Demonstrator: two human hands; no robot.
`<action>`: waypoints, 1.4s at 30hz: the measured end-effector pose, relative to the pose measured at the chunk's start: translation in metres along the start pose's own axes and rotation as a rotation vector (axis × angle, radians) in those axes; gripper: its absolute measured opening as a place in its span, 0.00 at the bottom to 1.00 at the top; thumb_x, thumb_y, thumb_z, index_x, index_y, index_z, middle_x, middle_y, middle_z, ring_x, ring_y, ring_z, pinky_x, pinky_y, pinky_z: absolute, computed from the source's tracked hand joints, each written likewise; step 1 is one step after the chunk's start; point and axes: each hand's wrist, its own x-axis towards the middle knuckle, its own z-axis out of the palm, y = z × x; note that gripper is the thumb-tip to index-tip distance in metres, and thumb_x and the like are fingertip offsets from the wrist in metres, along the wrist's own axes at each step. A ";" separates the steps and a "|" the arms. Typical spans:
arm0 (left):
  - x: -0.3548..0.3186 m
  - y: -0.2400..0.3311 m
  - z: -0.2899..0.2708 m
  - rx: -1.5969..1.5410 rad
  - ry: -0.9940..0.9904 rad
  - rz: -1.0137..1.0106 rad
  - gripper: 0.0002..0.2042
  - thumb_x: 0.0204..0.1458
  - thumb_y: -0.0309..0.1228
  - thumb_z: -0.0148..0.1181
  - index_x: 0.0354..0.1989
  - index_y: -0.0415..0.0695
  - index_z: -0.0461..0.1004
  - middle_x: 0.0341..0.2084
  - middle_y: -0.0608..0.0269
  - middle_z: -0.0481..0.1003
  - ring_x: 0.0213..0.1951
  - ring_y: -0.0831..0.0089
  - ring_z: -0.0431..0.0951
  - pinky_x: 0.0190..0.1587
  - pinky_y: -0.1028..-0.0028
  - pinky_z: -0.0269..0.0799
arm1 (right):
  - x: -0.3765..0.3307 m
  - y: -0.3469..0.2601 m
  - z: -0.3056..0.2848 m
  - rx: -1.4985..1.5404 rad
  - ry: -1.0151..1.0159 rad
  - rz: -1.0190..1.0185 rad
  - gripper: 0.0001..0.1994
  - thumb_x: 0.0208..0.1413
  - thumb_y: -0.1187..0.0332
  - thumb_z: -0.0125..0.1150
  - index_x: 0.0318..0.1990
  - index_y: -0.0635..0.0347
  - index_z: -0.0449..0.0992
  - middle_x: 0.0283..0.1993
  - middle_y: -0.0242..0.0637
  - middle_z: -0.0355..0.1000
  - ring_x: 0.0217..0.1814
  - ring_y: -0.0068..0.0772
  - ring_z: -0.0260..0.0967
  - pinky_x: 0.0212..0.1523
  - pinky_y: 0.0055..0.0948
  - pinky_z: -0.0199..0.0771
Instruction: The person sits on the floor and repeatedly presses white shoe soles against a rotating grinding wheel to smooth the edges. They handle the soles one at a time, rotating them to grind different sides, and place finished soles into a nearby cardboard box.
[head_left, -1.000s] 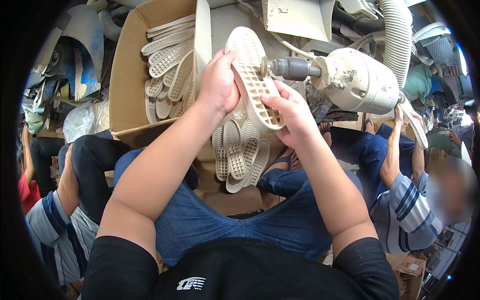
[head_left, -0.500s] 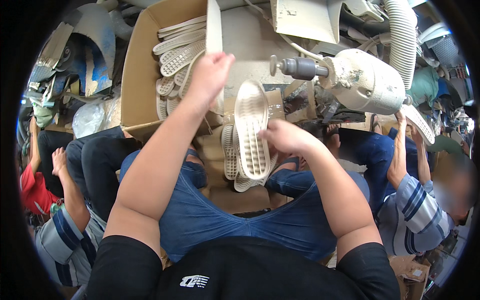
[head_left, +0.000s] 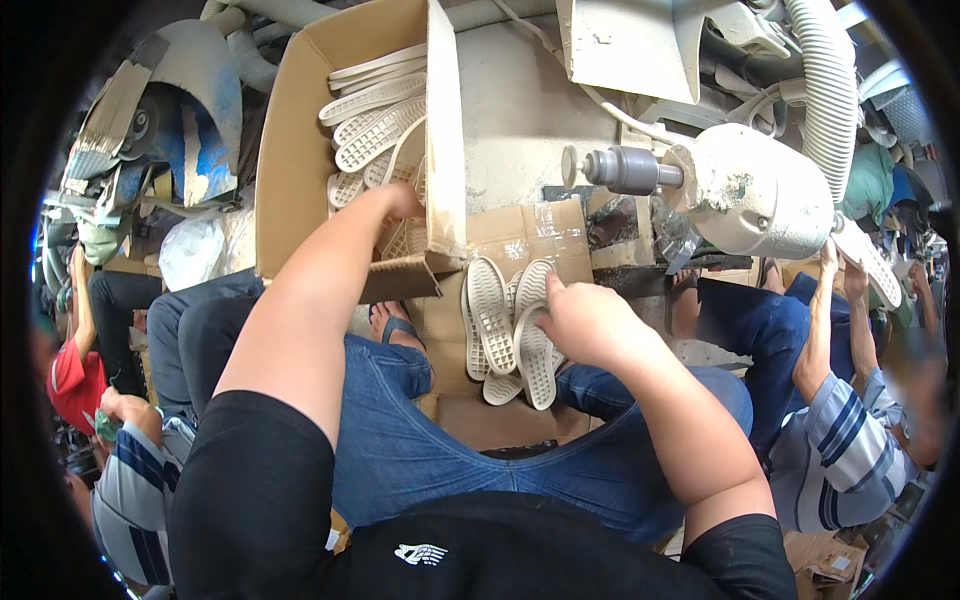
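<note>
My left hand (head_left: 402, 203) reaches into a cardboard box (head_left: 445, 140) of cream shoe soles (head_left: 380, 130), and its fingers are hidden among the soles and behind the box's side. Between my feet, several more soles (head_left: 490, 315) lie loosely piled on cardboard. My right hand (head_left: 598, 322) is over the right side of this pile, thumb and index finger apart. Their tips are at a sole (head_left: 536, 360) that lies aslant on top. That hand appears open, not gripping it.
A cream motor (head_left: 765, 190) with a grey spindle (head_left: 625, 170) juts in at the right, below a ribbed hose (head_left: 828, 100). At far right a co-worker holds a sole (head_left: 868, 262) in their hands. Another person's arm (head_left: 135, 410) shows at left. A clear plastic bag (head_left: 193, 250) lies left of the box.
My right hand has lowered the sole it held onto the pile and its fingers have spread. My left hand has moved from above the box's right edge down into the box.
</note>
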 end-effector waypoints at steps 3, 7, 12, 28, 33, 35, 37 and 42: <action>0.056 0.003 0.036 0.026 0.112 0.032 0.27 0.64 0.47 0.65 0.60 0.35 0.79 0.59 0.42 0.82 0.51 0.47 0.87 0.53 0.54 0.85 | 0.004 0.000 0.002 -0.098 -0.147 0.046 0.29 0.72 0.57 0.60 0.68 0.75 0.70 0.52 0.55 0.84 0.58 0.55 0.83 0.59 0.49 0.81; 0.116 -0.018 0.064 0.102 0.475 0.122 0.24 0.63 0.43 0.65 0.58 0.35 0.80 0.58 0.40 0.82 0.52 0.43 0.86 0.56 0.55 0.84 | 0.011 -0.003 0.001 -0.029 -0.216 -0.008 0.30 0.71 0.56 0.63 0.69 0.73 0.70 0.53 0.53 0.84 0.58 0.57 0.83 0.60 0.51 0.80; 0.098 -0.033 0.056 0.244 0.527 0.333 0.19 0.61 0.39 0.65 0.50 0.33 0.84 0.54 0.38 0.84 0.54 0.40 0.86 0.59 0.55 0.81 | 0.015 -0.007 0.005 -0.067 -0.160 -0.103 0.35 0.71 0.55 0.63 0.75 0.74 0.64 0.50 0.59 0.84 0.55 0.60 0.83 0.58 0.51 0.83; -0.256 0.056 -0.069 -1.147 0.936 0.504 0.23 0.56 0.19 0.52 0.62 0.33 0.72 0.49 0.50 0.82 0.49 0.61 0.85 0.56 0.63 0.81 | -0.022 -0.013 -0.016 0.190 0.337 -0.253 0.35 0.75 0.55 0.58 0.79 0.70 0.58 0.58 0.62 0.80 0.63 0.63 0.79 0.64 0.51 0.79; -0.315 0.103 0.011 -1.438 0.484 0.721 0.30 0.49 0.17 0.49 0.66 0.31 0.67 0.56 0.42 0.78 0.54 0.55 0.83 0.61 0.58 0.83 | -0.023 -0.035 -0.004 1.206 0.310 -0.412 0.38 0.77 0.59 0.56 0.84 0.67 0.48 0.63 0.51 0.79 0.62 0.43 0.80 0.64 0.39 0.79; -0.303 0.127 0.036 -1.676 0.130 0.383 0.30 0.50 0.19 0.49 0.66 0.28 0.65 0.54 0.40 0.77 0.54 0.50 0.83 0.62 0.54 0.83 | -0.023 -0.036 0.001 1.426 0.208 -0.338 0.38 0.76 0.65 0.58 0.85 0.67 0.46 0.65 0.47 0.78 0.61 0.35 0.80 0.63 0.34 0.79; -0.292 0.143 0.054 -1.802 -0.111 0.408 0.28 0.51 0.21 0.48 0.63 0.26 0.66 0.53 0.40 0.77 0.53 0.46 0.83 0.61 0.51 0.83 | -0.024 -0.030 0.003 1.424 0.176 -0.185 0.38 0.74 0.72 0.59 0.85 0.67 0.47 0.65 0.46 0.77 0.60 0.30 0.79 0.62 0.29 0.81; -0.272 0.170 0.062 -1.891 -0.226 0.560 0.26 0.74 0.42 0.38 0.63 0.31 0.73 0.52 0.36 0.81 0.51 0.44 0.86 0.61 0.49 0.83 | -0.030 -0.006 0.005 1.886 0.047 -0.328 0.28 0.70 0.80 0.57 0.76 0.71 0.64 0.64 0.46 0.79 0.59 0.33 0.82 0.60 0.32 0.85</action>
